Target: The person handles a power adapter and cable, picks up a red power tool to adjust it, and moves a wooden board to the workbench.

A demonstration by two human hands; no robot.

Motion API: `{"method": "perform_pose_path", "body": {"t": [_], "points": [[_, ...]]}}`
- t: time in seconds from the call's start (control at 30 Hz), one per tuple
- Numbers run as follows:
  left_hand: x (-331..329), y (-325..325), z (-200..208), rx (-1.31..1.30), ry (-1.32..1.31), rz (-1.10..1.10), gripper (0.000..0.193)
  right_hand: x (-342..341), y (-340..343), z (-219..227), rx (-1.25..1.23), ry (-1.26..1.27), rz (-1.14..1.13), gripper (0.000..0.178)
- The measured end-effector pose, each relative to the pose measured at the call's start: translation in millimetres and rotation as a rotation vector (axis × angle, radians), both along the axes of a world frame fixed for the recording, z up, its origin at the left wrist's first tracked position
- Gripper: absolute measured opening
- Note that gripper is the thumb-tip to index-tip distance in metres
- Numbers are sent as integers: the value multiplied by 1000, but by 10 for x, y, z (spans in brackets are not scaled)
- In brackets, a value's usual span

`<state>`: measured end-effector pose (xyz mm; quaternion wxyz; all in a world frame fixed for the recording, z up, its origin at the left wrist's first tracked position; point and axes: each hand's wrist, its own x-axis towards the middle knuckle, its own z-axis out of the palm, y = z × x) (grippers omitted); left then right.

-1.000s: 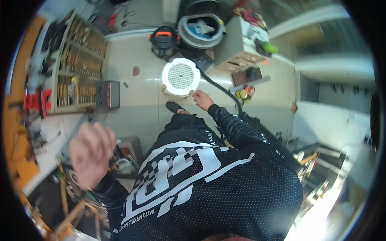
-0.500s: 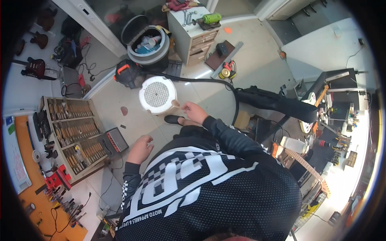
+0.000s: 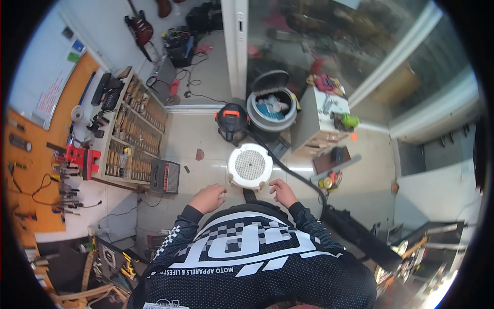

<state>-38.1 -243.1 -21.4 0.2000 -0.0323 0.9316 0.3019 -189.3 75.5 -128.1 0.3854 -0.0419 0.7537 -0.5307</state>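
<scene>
A round white plastic stool (image 3: 250, 166) with a perforated seat stands on the floor just ahead of my body. To its near left, my left hand (image 3: 208, 199) hangs in the air with loosely stretched fingers and nothing in it. My right hand (image 3: 283, 192) is at the stool's near right, fingers apart and slightly bent, also holding nothing. The tip of a dark shoe (image 3: 249, 195) shows between my hands by the stool's near edge.
A black-and-orange vacuum (image 3: 231, 122) stands behind the stool; its dark hose (image 3: 303, 179) runs right. Beyond are an open bin (image 3: 271, 121) and a drawer cabinet (image 3: 309, 121). Left are a tool rack (image 3: 136, 134) and a small amplifier (image 3: 164, 176). A long black bag (image 3: 355, 234) lies right.
The view has turned to the left, so the stool and room sit farther right in the picture. My right hand has drawn back toward my body's right side; both hands remain without anything in them.
</scene>
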Motion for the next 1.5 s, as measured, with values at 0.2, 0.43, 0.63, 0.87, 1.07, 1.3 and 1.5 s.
{"method": "perform_pose_path", "body": {"t": [0.2,0.43,0.63,0.87,1.07,1.3,1.5], "points": [[100,-355,-52,-40,39,218,31,-800,-854,-3,-40,131,291,21],[138,-941,-334,136,36,341,30,-1068,-1987,131,-82,158,422,21],[-45,-1954,-577,73,-28,260,30,-835,-3060,270,88,181,554,21],[-386,-3451,-655,-29,-3,111,29,-474,-3835,331,9,236,596,32],[-727,-4276,-761,-172,-26,19,31,-291,-4005,433,135,20,369,24],[-983,-4217,-691,-37,13,-99,30,-186,-4038,347,185,46,281,19],[-915,-4054,-787,77,-74,-289,32,-78,-4095,456,215,148,249,24]]}}
